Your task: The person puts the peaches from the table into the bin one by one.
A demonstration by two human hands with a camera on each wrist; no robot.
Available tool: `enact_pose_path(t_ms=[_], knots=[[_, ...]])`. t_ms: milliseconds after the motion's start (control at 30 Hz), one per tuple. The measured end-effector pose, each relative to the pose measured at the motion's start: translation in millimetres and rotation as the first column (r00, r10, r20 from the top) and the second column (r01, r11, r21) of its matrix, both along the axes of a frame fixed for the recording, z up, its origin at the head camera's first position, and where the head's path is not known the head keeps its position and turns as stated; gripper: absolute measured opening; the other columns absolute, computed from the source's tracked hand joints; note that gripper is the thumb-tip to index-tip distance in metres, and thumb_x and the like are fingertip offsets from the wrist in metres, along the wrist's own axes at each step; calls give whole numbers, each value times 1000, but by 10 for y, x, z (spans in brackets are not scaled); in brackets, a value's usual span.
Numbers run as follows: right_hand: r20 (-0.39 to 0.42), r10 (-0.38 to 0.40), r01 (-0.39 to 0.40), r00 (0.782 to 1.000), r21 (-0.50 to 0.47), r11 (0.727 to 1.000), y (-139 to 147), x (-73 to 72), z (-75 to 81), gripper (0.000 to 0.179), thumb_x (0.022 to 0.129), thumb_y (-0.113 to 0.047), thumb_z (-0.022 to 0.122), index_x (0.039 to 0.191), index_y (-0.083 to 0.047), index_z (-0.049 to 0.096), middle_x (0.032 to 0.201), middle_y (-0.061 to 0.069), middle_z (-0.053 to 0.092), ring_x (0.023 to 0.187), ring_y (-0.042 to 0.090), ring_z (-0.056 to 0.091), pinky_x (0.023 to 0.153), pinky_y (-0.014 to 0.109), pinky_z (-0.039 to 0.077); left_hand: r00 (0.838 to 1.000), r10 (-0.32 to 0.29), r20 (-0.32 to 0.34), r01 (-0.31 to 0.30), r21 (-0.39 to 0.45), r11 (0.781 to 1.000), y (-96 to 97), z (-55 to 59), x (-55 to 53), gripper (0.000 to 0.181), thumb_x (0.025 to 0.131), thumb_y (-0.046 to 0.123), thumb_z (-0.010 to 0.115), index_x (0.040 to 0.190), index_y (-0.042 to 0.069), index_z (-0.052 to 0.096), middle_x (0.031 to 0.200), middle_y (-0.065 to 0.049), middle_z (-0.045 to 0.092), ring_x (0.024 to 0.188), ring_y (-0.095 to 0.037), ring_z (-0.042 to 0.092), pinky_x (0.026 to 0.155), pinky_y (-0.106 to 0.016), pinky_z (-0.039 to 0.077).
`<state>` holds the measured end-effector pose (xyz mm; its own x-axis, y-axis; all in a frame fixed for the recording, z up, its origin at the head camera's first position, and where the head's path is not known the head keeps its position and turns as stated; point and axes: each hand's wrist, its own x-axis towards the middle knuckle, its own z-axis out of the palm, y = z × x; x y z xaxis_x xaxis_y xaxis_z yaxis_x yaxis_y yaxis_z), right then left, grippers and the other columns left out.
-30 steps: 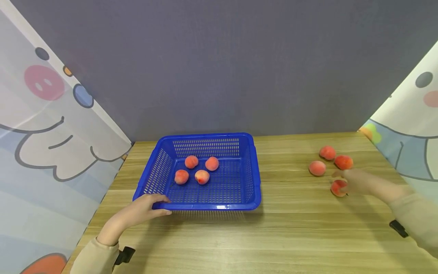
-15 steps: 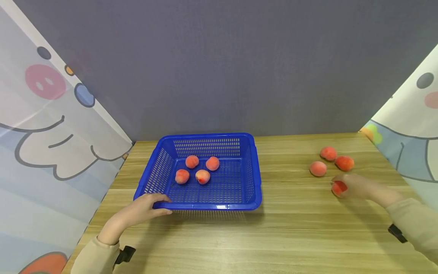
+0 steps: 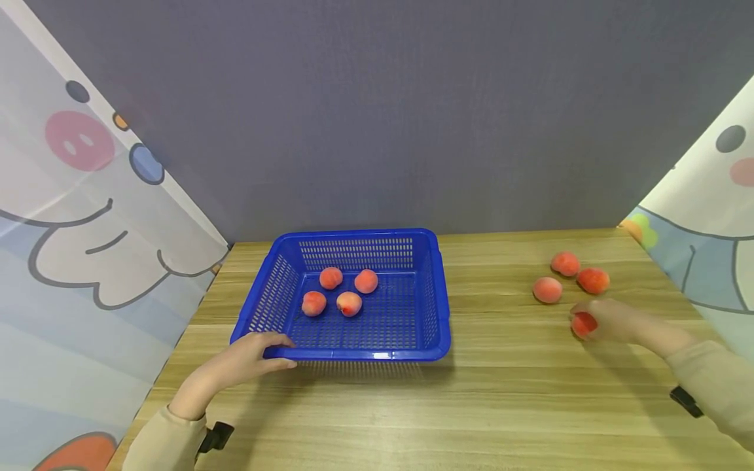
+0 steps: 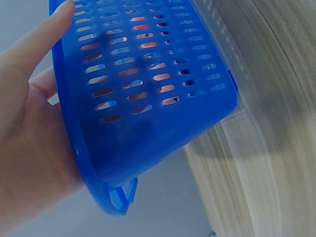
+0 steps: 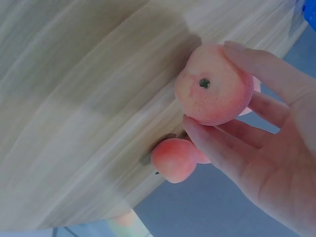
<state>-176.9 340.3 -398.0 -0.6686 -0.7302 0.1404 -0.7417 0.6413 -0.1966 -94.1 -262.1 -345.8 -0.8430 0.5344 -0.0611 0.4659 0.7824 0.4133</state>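
A blue slatted plastic basket (image 3: 383,355) stands on the table, with several red-orange peaches inside, one of them a peach (image 3: 349,303) with a dark red spot. My left hand (image 3: 247,360) grips its front left rim, fingers over the inside and thumb on the outside. The left wrist view shows that hand (image 4: 34,118) around the basket's edge (image 4: 74,133). Over at the right, my right hand (image 3: 612,320) holds a peach (image 3: 583,325) between thumb and fingers. Its stem hollow shows on that peach (image 5: 212,89) in the right wrist view.
Beyond the right hand lie three more peaches: one peach (image 3: 548,290) to the left, another peach (image 3: 565,263) behind, and a third peach (image 3: 593,280) beside it. A grey panel (image 3: 377,118) backs the wooden table (image 3: 377,418). Cartoon-printed cloths flank both sides.
My right hand has come down onto the nearest peach at the right, and its fingers have closed around it. The left hand and the basket have stayed in place.
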Motion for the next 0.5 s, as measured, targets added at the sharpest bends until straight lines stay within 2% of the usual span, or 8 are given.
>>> enact_pose_path(t_ms=[100,233,500], knots=[[-22,13,-12,1000,14,1000,-11,10,29,25,57,-4,70,67,-18,51,63,-20,36,57,-4,31,49,17,29,1000,4,14,-4,-1,1000,3,4,-1,35,83,42,57,96,10,63,89,6,61,80,-7,55,68,-28,46],[-34,-14,16,999,65,998,-64,39,112,20,60,-9,72,68,-16,55,61,-19,36,55,-4,31,48,18,30,1000,10,21,-10,-7,1000,3,-2,-8,37,83,44,56,96,11,63,90,5,62,81,-9,56,69,-29,47],[33,-91,84,995,185,979,-217,55,346,18,66,-14,71,79,-5,62,61,-15,45,55,0,37,49,18,34,1000,14,13,-14,-6,1000,-14,-32,-7,36,83,43,56,97,11,63,90,6,61,82,-8,55,69,-29,47]])
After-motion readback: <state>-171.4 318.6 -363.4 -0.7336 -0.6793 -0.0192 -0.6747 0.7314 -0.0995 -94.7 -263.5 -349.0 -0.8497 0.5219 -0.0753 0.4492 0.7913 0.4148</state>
